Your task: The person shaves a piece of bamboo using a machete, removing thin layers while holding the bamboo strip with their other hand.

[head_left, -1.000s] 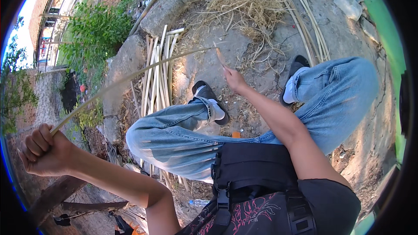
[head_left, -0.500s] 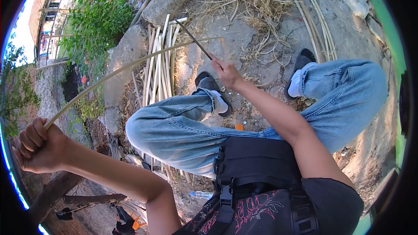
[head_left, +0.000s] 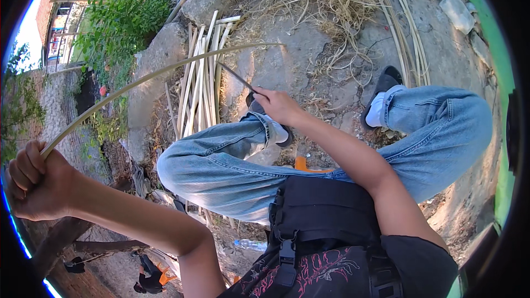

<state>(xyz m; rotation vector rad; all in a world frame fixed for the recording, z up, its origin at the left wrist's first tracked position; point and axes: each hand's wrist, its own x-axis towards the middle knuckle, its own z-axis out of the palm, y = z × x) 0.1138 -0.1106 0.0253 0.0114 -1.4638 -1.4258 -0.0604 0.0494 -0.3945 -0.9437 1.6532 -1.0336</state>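
My left hand is closed around one end of a long pale cane strip, far out to my left. The strip arcs up and right over my knee to its free tip above the ground. In front of me my right hand grips the handle of a knife with a thin dark blade that points up and left, just below the strip. I cannot tell whether the blade touches the strip. I sit with both knees in blue jeans raised.
A bundle of pale split canes lies on the ground past my left knee. Dry straw and shavings pile up ahead, with more long canes to the right. Green bushes and a concrete kerb stand at left. A plastic bottle lies below.
The knife in my right hand has drawn back down and left along the strip, toward my knee. My left hand stays out to the left, still gripping the strip's end.
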